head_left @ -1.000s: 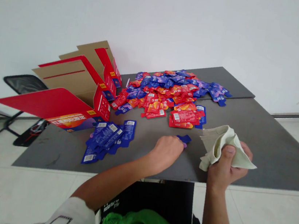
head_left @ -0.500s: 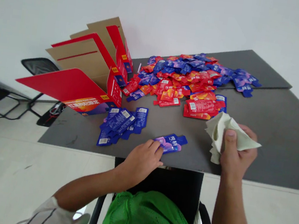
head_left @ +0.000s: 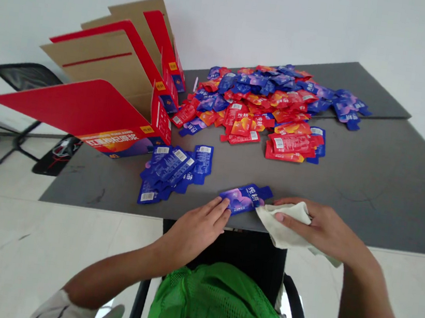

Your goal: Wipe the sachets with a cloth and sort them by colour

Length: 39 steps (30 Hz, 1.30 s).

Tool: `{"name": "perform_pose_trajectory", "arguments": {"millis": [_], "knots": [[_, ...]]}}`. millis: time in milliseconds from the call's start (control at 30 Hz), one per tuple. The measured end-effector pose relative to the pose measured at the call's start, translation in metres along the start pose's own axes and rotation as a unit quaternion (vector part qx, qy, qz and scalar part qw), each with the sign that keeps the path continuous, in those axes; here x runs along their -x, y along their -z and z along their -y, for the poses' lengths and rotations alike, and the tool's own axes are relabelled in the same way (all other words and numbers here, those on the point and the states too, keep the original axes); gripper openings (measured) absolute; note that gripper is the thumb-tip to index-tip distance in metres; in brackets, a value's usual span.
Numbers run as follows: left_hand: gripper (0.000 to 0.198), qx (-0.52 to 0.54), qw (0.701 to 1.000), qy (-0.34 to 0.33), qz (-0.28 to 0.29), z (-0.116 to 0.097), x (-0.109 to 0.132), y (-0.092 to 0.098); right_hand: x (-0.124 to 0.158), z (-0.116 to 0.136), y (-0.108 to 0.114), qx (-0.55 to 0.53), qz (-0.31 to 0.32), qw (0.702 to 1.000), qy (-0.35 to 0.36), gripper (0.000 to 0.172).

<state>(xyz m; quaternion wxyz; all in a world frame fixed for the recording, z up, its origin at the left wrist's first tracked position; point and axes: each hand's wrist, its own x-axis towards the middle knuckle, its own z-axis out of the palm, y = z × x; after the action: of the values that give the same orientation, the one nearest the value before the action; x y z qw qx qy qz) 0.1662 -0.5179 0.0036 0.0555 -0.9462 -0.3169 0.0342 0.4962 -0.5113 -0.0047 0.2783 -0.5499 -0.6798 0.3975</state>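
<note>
A single blue pouch [head_left: 240, 199] lies flat at lower centre of the frame, near the close edge of the surface [head_left: 354, 183], its narrow neck pointing right. The left hand [head_left: 197, 227] has its fingers laid out over the pouch's left end, not curled round it. The right hand [head_left: 317, 222] grasps a pale cloth [head_left: 283, 233], whose tip meets the pouch's right side; whether it presses there is hard to tell, since the fold hides the contact. The pouch looks light, soft and probably filled, with a slick film that could slide or crease; holding it down by the flat end, or pinching the stiffer-looking neck, would seem safest. A pile of blue pouches [head_left: 172, 169] sits left of centre, beside a red box [head_left: 117, 138]; a mixed heap [head_left: 264, 90] spreads across upper centre.
</note>
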Motion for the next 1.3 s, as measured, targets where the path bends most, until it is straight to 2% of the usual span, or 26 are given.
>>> {"name": "perform_pose_trajectory", "arguments": {"millis": [200,333,433,500,600,667,733,800,867,933,1167,1233,1300], "knots": [[0.040,0.008,1.000,-0.015,-0.012,-0.004,0.005,0.004,-0.020,0.016,-0.014,-0.074,0.018,0.997,0.022,0.037],[0.038,0.006,1.000,-0.015,-0.019,-0.004,0.009,0.004,-0.040,0.024,-0.023,-0.032,0.060,0.996,0.061,0.027],[0.038,-0.003,0.999,-0.026,-0.033,-0.005,0.011,0.000,-0.048,0.023,-0.020,0.013,0.076,0.994,0.078,0.033],[0.037,-0.006,0.998,-0.039,-0.045,-0.006,0.012,-0.005,-0.050,0.022,-0.013,0.033,0.044,0.996,0.063,0.040],[0.036,-0.005,0.997,-0.047,-0.059,-0.006,0.013,-0.013,-0.052,0.022,-0.003,0.034,-0.084,0.995,0.039,0.045],[0.036,-0.005,0.997,-0.047,-0.063,-0.006,0.014,-0.015,-0.055,0.027,-0.005,0.036,-0.167,0.984,0.060,0.043],[0.036,-0.004,0.997,-0.047,-0.068,-0.006,0.013,-0.016,-0.061,0.035,-0.015,0.060,-0.201,0.971,0.111,0.041],[0.035,0.001,0.996,-0.045,-0.081,-0.005,0.012,-0.014,-0.067,0.045,-0.031,0.096,-0.175,0.964,0.178,0.038],[0.033,0.014,0.995,-0.037,-0.096,-0.004,0.010,-0.012,-0.072,0.051,-0.045,0.133,-0.119,0.956,0.234,0.036],[0.031,0.030,0.993,-0.022,-0.108,-0.001,0.009,-0.011,-0.073,0.052,-0.052,0.166,-0.083,0.948,0.259,0.035],[0.023,0.067,0.982,-0.007,-0.178,0.008,0.008,-0.021,-0.072,0.040,-0.045,0.218,-0.119,0.942,0.227,0.036],[0.023,0.072,0.980,-0.007,-0.185,0.008,0.007,-0.023,-0.070,0.042,-0.053,0.225,-0.120,0.939,0.230,0.037],[0.022,0.076,0.981,-0.011,-0.177,0.008,0.007,-0.023,-0.067,0.044,-0.068,0.241,-0.092,0.935,0.244,0.041]]}}
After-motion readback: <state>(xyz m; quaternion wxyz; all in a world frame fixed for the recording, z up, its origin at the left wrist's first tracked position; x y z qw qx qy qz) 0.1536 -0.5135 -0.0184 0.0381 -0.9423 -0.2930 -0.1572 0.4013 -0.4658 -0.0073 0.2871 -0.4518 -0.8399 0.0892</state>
